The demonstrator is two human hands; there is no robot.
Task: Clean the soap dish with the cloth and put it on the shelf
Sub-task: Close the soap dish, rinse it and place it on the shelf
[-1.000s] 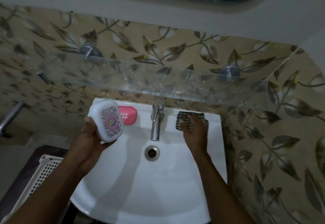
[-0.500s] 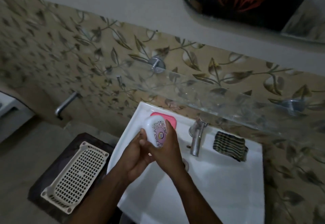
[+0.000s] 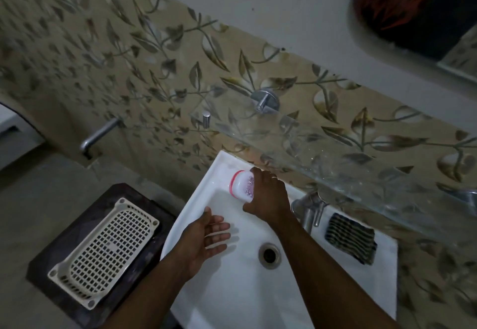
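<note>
The sink (image 3: 232,290) is the landmark. A metal tap (image 3: 308,210) stands at its back rim, and right of the tap a dark striped cloth (image 3: 351,241) lies folded on the rim. Above the back rim runs a glass shelf (image 3: 335,153) on round metal mounts, overhanging the spot where the dish sits. Left of the sink, a white perforated basket (image 3: 103,253) rests on a dark stool (image 3: 51,264); farther left a wall spout (image 3: 98,135) sticks out of the leaf-patterned tiles. A drain (image 3: 269,255) sits in the basin.

The dish (image 3: 241,185) is at the sink's back left corner, left of the tap: a white rounded lid with a purple pattern, a pink edge showing beneath it. The right hand (image 3: 268,199) grips it from above, fingers wrapped over the lid. The left hand (image 3: 206,238) hangs open over the basin's left side, palm up, holding nothing.

Half a second ago both hands held the lid above the pink base; now the lid is down on it, the left hand has let go and dropped back, and the cloth lies where it was.
</note>
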